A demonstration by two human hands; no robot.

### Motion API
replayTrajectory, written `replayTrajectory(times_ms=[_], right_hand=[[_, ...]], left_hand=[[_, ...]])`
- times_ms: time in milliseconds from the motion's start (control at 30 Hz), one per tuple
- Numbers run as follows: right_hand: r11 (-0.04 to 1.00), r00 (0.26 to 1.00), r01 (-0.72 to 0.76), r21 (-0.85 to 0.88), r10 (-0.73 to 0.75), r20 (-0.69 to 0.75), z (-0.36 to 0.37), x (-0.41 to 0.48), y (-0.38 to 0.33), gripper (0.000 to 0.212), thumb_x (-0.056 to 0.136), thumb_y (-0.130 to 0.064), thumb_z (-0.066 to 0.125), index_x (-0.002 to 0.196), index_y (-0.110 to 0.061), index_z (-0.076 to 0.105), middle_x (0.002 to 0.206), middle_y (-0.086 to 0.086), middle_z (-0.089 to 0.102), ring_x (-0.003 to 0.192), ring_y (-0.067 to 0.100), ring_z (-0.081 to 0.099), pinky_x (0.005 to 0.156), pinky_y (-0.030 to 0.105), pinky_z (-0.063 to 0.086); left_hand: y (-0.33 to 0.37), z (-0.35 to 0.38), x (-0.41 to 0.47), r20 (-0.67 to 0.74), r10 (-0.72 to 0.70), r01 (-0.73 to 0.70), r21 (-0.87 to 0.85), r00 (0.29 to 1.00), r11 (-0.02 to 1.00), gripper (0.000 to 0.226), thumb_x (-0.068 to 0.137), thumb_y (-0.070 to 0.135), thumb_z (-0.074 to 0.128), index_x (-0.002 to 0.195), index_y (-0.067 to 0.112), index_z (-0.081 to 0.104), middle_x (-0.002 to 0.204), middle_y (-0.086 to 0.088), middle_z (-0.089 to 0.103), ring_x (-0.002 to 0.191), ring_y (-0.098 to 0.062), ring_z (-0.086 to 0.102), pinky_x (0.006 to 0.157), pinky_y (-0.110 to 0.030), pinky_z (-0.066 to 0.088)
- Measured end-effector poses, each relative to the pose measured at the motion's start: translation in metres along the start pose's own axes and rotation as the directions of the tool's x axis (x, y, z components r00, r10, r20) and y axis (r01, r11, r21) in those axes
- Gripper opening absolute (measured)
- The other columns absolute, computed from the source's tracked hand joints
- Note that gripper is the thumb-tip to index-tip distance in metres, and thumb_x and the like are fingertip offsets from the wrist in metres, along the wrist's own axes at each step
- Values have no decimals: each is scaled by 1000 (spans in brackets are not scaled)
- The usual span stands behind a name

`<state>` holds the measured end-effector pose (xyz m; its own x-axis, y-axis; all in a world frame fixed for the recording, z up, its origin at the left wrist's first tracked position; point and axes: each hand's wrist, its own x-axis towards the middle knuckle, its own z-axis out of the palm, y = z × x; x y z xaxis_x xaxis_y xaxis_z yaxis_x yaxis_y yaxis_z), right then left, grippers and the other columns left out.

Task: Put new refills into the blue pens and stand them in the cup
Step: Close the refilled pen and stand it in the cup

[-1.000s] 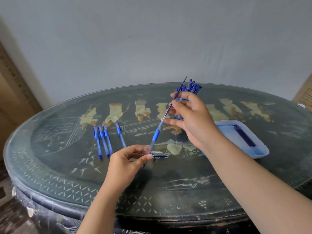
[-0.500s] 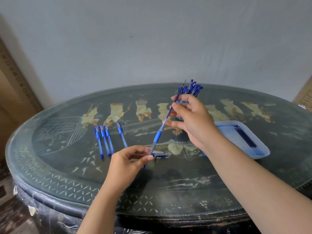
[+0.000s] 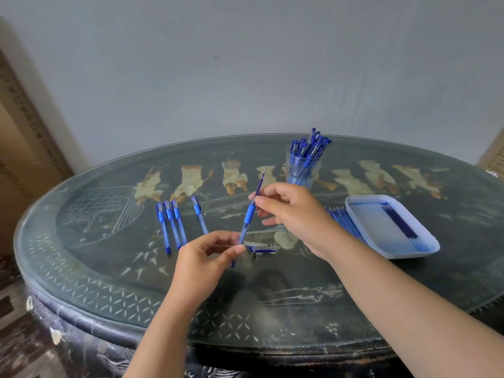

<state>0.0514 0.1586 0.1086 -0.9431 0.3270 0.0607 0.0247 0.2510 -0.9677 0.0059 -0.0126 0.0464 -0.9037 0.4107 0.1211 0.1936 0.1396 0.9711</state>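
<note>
Left grip (image 3: 201, 266) pinches lower end of translucent blue pen barrel with rubber sleeve (image 3: 248, 217), tilted above dark glass-covered oval tabletop (image 3: 109, 268). Right grip (image 3: 296, 214) pinches thin blue refill (image 3: 261, 184) protruding from barrel top. Risks: refill bends or jams if pushed off-axis; light pinch lets barrel slip. Small loose pen parts (image 3: 260, 250) beneath could be knocked away. Clear glass cup of pens (image 3: 289, 166) just behind right grip, so careless reach tips it.

The glass-topped table (image 3: 81, 268) bears loose pens (image 3: 171, 227), cup (image 3: 302, 170), tray (image 3: 433, 245).
</note>
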Motion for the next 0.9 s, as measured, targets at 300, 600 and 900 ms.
replayTrajectory(times_ms=[300,600,900], right_hand=[[953,999,-31,-302,33,3,6,-11,30,13,91,-17,66,101,-22,72,90,-3,70,81,8,65,78,27,55],[730,989,143,-668,-129,71,27,-21,67,3,90,-23,66,91,-20,65,88,-11,47,83,7,48,73,23,42],[882,995,17,-471,-60,-76,19,-14,69,7,84,-26,75,82,-23,68,79,-10,61,70,2,55,62,11,44]], left_hand=[[-7,-4,2,-45,-20,20,2,999,1000,18,79,9,77,85,26,74,76,8,75,67,-4,68,66,-11,51],[-9,-2,1,-41,-13,15,38,999,999,18,81,7,75,87,24,74,79,8,76,75,-6,70,68,-9,51],[-14,3,3,-57,11,-6,84,998,996,21,81,8,76,88,28,74,84,17,75,80,-1,69,76,-12,52]])
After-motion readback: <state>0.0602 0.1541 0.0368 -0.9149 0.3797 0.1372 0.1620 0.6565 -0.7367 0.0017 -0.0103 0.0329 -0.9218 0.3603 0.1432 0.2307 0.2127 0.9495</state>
